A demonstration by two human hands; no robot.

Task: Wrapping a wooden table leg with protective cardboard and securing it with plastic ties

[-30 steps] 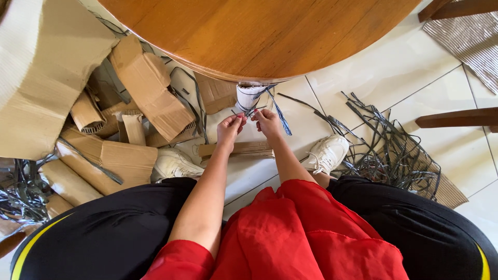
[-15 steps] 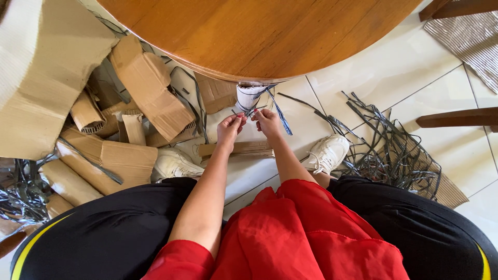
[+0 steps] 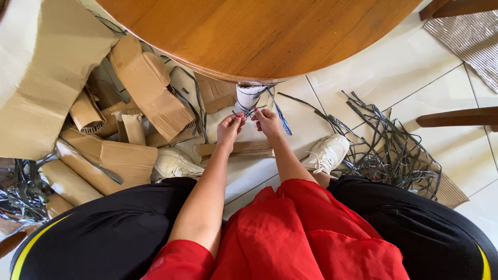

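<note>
Dark plastic strap (image 3: pixel 248 110), pinched between the closed fingertips of left hand (image 3: pixel 230 127) and right hand (image 3: pixel 268 122), is held at the white-wrapped leg (image 3: pixel 248 95) under the round wooden counter (image 3: pixel 259 31), unchanged from a second ago, cardboard scraps (image 3: pixel 148 85) lying beside.

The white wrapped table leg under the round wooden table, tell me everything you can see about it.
The white wrapped table leg shows only as a short stretch below the tabletop edge; the rest is hidden. Its cover looks like white paper or foam. Thin dark straps cross it and trail loose to the right. The left hand and right hand pinch the strap ends just in front of it.
</note>
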